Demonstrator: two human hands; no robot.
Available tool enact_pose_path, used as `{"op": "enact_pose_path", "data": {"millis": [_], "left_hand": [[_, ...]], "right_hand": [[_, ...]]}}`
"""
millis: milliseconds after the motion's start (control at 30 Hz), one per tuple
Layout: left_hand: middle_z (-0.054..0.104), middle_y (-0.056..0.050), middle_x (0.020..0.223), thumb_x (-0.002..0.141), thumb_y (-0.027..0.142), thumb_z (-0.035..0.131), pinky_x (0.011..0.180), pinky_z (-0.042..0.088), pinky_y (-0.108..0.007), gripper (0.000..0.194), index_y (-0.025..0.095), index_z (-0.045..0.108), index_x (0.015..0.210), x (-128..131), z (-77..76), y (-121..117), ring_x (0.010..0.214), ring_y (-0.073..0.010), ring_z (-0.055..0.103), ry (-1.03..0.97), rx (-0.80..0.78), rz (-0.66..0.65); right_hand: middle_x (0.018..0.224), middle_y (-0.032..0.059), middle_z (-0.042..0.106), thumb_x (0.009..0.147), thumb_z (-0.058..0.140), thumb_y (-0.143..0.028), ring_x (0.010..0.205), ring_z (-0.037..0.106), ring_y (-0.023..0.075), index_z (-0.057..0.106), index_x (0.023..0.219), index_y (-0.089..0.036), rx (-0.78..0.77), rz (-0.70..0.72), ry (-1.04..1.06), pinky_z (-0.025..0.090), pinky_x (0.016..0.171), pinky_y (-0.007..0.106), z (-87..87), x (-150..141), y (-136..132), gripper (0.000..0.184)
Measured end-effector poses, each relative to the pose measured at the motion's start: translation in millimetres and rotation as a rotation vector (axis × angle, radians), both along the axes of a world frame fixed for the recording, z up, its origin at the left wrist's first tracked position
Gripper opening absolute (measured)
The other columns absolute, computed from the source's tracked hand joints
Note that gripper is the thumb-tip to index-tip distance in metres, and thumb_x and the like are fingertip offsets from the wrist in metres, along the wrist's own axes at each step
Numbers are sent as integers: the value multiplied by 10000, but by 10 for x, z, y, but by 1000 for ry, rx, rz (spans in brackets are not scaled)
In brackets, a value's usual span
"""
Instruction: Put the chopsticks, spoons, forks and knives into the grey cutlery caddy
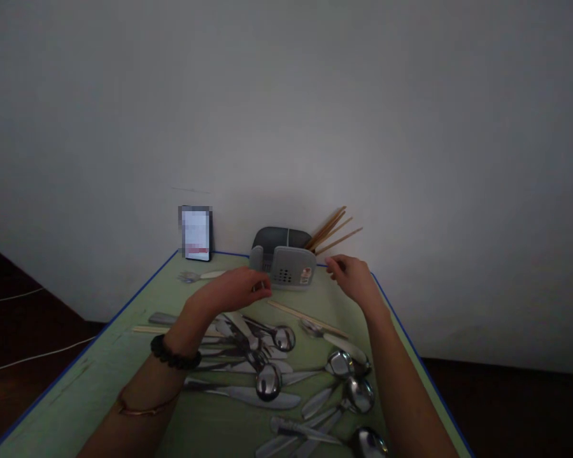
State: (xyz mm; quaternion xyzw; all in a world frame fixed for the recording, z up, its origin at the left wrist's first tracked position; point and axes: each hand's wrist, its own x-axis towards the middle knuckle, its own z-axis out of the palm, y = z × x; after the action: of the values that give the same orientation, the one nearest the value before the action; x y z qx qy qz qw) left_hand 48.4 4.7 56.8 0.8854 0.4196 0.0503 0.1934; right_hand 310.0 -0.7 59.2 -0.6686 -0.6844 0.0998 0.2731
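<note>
A grey cutlery holder stands against the wall, with several wooden chopsticks leaning out of its right side. My left hand is in front of the holder's lower left corner, fingers curled and pressed together. Whether it touches the holder or holds something small, I cannot make out. To the right of the holder, my right hand hovers with bent fingers drawn together and nothing visible in them. Below both hands lie loose metal spoons, table knives, forks and a light pair of chopsticks.
A phone with a lit screen leans on the wall at the back left. Near it lies a fork, its handle running toward my left hand. The green table has a blue edge. White cables hang at the left.
</note>
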Motion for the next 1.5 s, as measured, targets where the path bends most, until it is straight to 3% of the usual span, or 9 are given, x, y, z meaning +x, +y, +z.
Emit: {"op": "enact_pose_path", "data": {"millis": [200, 300, 467, 567, 767, 900, 1233, 1500], "left_hand": [[690, -50, 930, 858, 370, 490, 702, 430, -253, 264, 196, 639, 990, 104, -143, -24, 827, -186, 622, 96, -52, 9], [639, -79, 1089, 845, 353, 515, 808, 446, -293, 305, 190, 602, 1087, 148, -273, -23, 946, -219, 606, 138, -51, -4], [509, -122, 1271, 822, 255, 536, 941, 417, -348, 421, 169, 506, 1233, 180, -476, 13, 1082, -250, 553, 169, -43, 1], [527, -116, 1232, 802, 211, 547, 921, 427, -334, 372, 171, 538, 1172, 194, -554, 54, 1076, -244, 550, 209, -35, 4], [634, -111, 986, 792, 195, 523, 683, 454, -281, 123, 147, 601, 875, 180, -623, 113, 830, -213, 607, 243, -48, 39], [660, -84, 836, 787, 173, 513, 603, 409, -261, 99, 150, 585, 852, 122, -567, 122, 732, -197, 597, 226, -68, 57], [634, -23, 793, 854, 288, 492, 628, 393, -240, 124, 178, 548, 867, -49, -188, 113, 720, -162, 567, -77, 22, 38], [646, -13, 813, 820, 308, 552, 623, 402, -234, 142, 180, 570, 879, -52, -109, 0, 740, -158, 588, 0, -80, 40]], "right_hand": [[808, 64, 719, 884, 451, -303, 679, 655, 147, 671, 921, -157, -201, 205, -113, 445, 636, 227, -44, -6, -239, 266], [847, 61, 720, 877, 474, -308, 696, 653, 140, 670, 950, -167, -327, 293, -152, 444, 643, 218, -38, -16, -288, 252], [966, 82, 715, 882, 476, -322, 785, 657, 154, 659, 1040, -163, -465, 302, -246, 451, 677, 221, -88, -15, -291, 290], [975, 90, 716, 861, 514, -316, 810, 659, 169, 665, 1058, -160, -520, 311, -285, 451, 688, 228, -156, -40, -274, 294], [992, 96, 714, 820, 562, -286, 840, 655, 182, 661, 1092, -153, -573, 342, -310, 440, 685, 223, -272, -166, -243, 319], [966, 95, 717, 800, 572, -269, 832, 652, 185, 673, 1073, -161, -584, 379, -311, 429, 667, 222, -331, -227, -230, 310], [757, 61, 693, 875, 458, -292, 642, 584, 143, 667, 902, -136, -506, 518, -214, 389, 570, 222, -270, -239, -248, 263], [706, 43, 664, 882, 440, -309, 618, 563, 142, 660, 842, -141, -476, 561, -193, 384, 565, 226, -105, -164, -311, 280]]}}
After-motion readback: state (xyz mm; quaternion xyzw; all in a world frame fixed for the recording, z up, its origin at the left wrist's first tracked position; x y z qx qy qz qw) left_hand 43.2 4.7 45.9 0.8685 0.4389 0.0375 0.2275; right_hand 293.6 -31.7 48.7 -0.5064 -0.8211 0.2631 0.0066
